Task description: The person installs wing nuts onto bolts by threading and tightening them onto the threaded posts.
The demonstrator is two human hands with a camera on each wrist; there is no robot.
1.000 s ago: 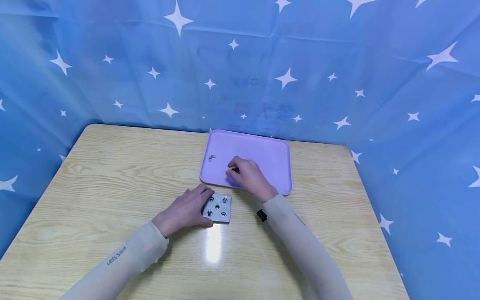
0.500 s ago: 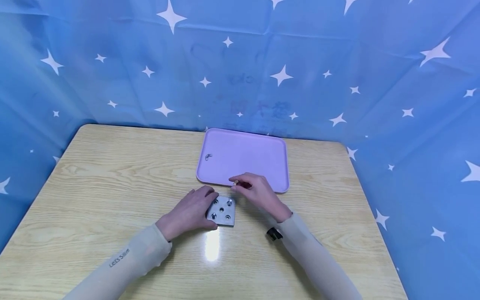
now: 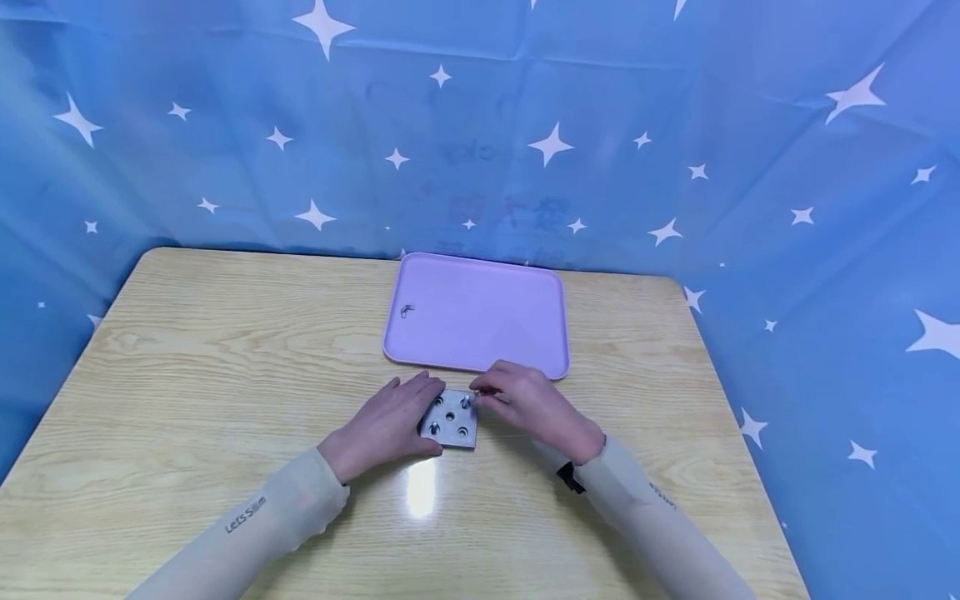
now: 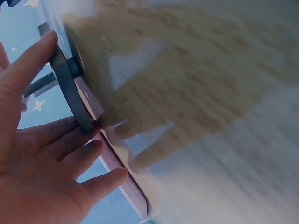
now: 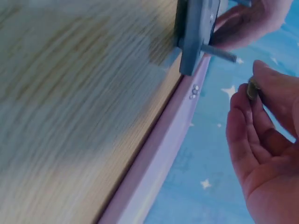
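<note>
The left hand (image 3: 390,421) grips the metal plate (image 3: 452,439) on the table (image 3: 225,367) by opposite edges, seemingly its best hold; it looks stiff, fairly heavy. Near its far bolt (image 3: 466,402), the right hand (image 3: 536,406) pinches a blurred brassy piece (image 5: 252,89), perhaps a nut, likely light and slippery.

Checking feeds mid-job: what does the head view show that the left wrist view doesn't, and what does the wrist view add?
Head view only: the open holes in the metal plate's top face, the small metal pieces on the purple tray, and the right hand in full.

Left wrist view only: the bolt head under the plate, and the palm side of the left hand.

Both: the left hand gripping the plate, bolt shanks standing out from it, the tray, the table and the starry backdrop.
</note>
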